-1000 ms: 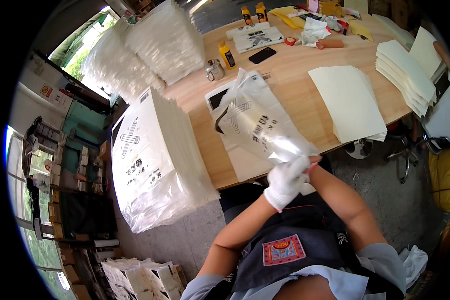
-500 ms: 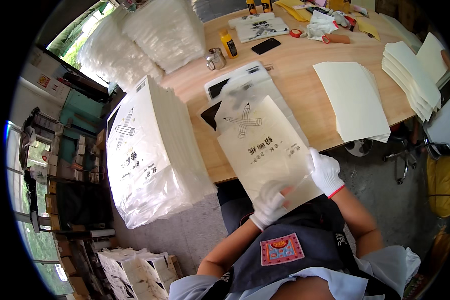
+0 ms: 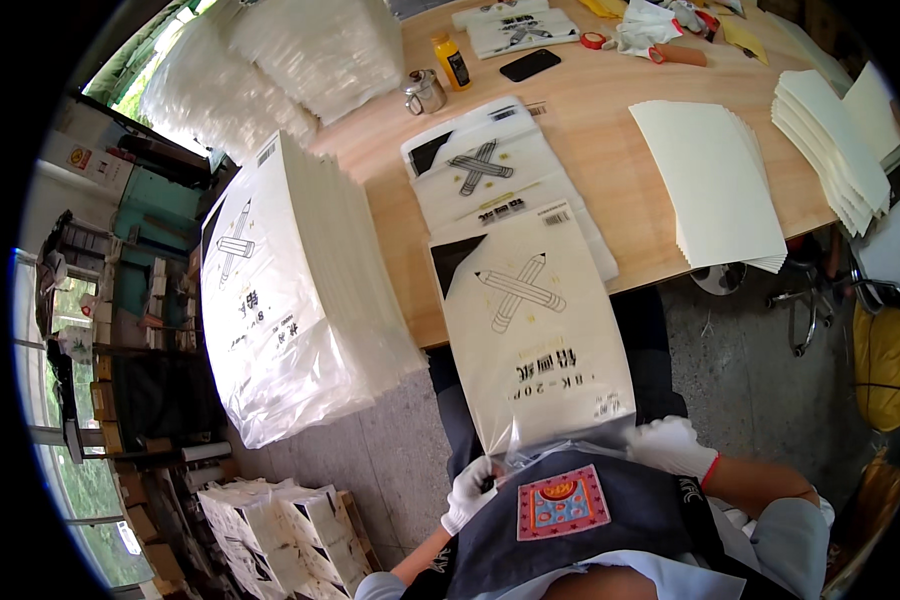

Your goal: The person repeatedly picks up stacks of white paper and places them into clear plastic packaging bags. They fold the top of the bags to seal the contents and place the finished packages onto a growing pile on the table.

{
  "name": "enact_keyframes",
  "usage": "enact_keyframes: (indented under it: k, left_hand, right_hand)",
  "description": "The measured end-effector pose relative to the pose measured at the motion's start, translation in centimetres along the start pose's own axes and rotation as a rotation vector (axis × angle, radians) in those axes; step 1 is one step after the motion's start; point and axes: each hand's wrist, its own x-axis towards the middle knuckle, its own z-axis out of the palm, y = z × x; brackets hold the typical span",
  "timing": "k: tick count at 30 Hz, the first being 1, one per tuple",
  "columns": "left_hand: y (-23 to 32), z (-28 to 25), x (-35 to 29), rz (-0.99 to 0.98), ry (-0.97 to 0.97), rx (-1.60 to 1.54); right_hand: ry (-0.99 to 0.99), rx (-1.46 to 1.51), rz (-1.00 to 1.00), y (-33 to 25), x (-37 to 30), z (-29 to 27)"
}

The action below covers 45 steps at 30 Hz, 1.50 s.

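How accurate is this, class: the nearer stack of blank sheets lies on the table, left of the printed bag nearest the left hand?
Wrong side: in the head view, that stack of sheets lies on the table, right of that bag.

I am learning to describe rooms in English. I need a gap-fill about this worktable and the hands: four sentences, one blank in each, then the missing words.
1. The gloves on the left hand and right hand are coloured ____.
2. The number of crossed pencils drawn on the packet nearest the hands is ____.
3. The phone on the table is coloured ____.
4. In the picture, the plain sheets lie to that packet's ____.

Missing words: white; two; black; right.
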Motion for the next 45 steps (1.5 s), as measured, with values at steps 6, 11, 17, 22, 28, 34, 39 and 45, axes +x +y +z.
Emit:
enact_keyframes:
  k: [6,11,17,22,28,34,39,45]
  left_hand:
    - [4.1,-0.1,7.7,0.118,0.137,0.222]
    - [-1.0,-1.5,7.5,0.008,0.297,0.434]
    - [-9.1,-2.6,7.7,0.112,0.49,-0.266]
    - [-3.2,-2.4,13.9,-0.044,0.312,-0.102]
    - [15.0,-6.8,9.4,0.541,0.485,0.466]
    - [19.3,-17.7,3.5,0.677,1.284,0.104]
    - [13.0,-28.1,3.3,0.317,1.436,0.16]
    - [-7.2,-22.1,5.5,0.44,1.403,-0.401]
  right_hand:
    - [0.342,-0.143,-0.189,1.7,5.2,-0.9]
    - [0.24,-0.105,-0.058,3.2,4.3,-0.8]
    - [0.284,0.451,0.285,6.5,5.6,2.0]
    - [0.14,1.586,0.332,7.8,12.8,7.1]
    - [-0.05,2.03,-0.099,-0.6,18.7,5.6]
    - [-0.022,1.637,-0.53,-7.3,25.8,-10.9]
    - [0.13,0.974,-0.455,-14.4,28.6,-18.7]
    - [0.171,0.684,-0.39,-13.1,23.6,-12.0]
